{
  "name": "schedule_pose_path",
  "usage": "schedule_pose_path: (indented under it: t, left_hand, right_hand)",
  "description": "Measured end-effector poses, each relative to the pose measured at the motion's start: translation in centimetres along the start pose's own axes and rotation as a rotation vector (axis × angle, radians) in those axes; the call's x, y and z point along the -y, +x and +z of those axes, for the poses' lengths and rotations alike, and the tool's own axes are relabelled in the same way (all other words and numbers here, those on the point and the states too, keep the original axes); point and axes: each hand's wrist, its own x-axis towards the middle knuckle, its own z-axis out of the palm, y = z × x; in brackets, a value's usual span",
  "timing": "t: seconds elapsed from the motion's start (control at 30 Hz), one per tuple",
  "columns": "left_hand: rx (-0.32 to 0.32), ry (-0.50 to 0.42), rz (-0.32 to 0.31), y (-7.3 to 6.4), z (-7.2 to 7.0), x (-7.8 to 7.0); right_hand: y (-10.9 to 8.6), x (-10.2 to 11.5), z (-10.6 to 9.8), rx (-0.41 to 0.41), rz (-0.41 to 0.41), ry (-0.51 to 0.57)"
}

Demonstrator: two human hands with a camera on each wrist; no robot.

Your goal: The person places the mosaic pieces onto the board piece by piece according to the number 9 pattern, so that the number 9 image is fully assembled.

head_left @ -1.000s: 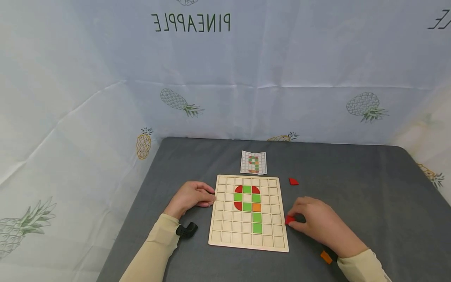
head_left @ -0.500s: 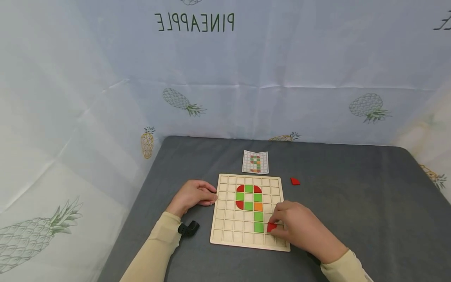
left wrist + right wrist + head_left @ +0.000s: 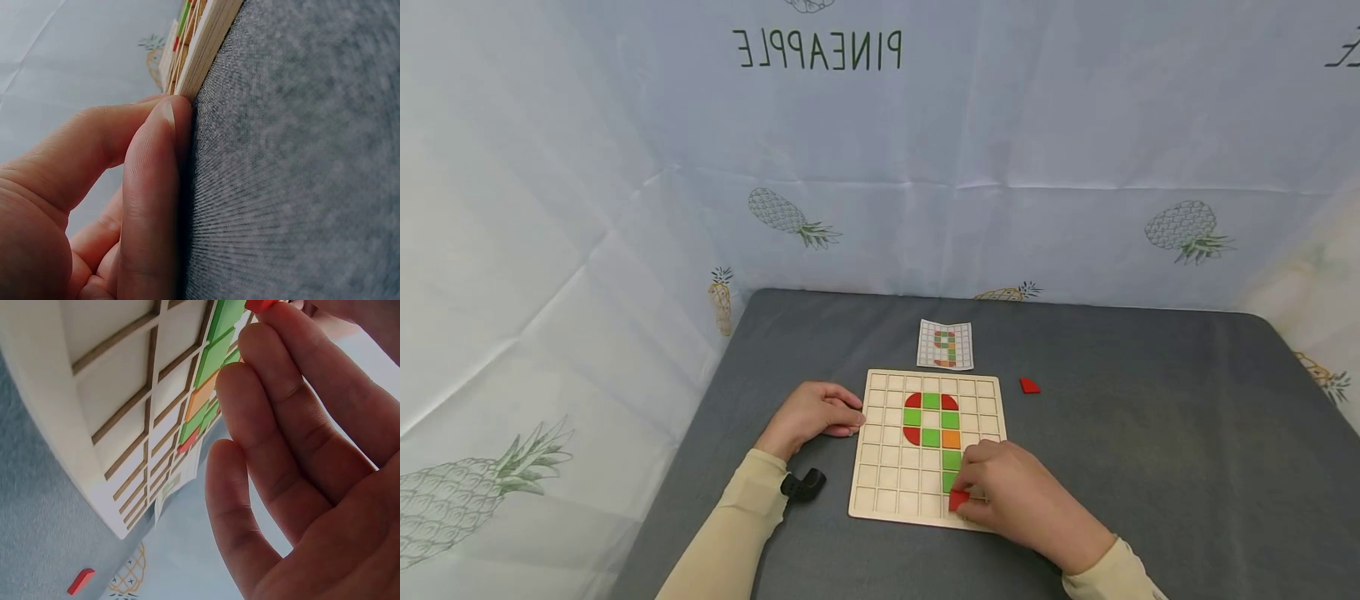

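A square wooden grid board (image 3: 883, 479) lies on the table, with green tiles (image 3: 951, 460), red quarter-round tiles (image 3: 912, 436) and an orange tile (image 3: 951, 439) set in its cells. Over its lower right part, my right hand (image 3: 1018, 500) pinches a red tile (image 3: 958, 499) between thumb and fingers, just below the lowest green tile. Fingers partly hide that tile's outline. My left hand (image 3: 812, 414) rests at the board's left side; in the left wrist view its thumb (image 3: 153, 181) and index fingertip touch the board's edge (image 3: 206, 50).
Behind the board lies a small printed card (image 3: 944, 357) with a coloured grid pattern. A loose red quarter-round tile (image 3: 1030, 386) lies right of the board's far corner. The grey table (image 3: 1150, 417) meets a pineapple-print curtain (image 3: 1037, 125) at the back.
My right hand has carried the red tile leftward from beside the board to over its lower cells. The left hand keeps its place. The orange piece near the right sleeve is out of sight.
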Motion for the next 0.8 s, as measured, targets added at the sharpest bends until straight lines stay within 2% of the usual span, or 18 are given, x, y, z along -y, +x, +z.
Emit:
schedule_pose_path:
  t: [0.33,0.6,0.8]
  left_hand:
    - [-0.018,0.012,0.01,0.2,0.2,0.7]
    - [-0.032,0.014,0.028,-0.2,0.8,1.5]
    - [-0.031,0.014,0.03,-0.1,0.8,1.6]
  right_hand:
    - [-0.3,0.2,1.1,-0.006,-0.031,-0.045]
    - [-1.1,0.1,2.0,-0.03,-0.066,-0.083]
    - [-1.1,0.0,2.1,-0.019,-0.06,-0.085]
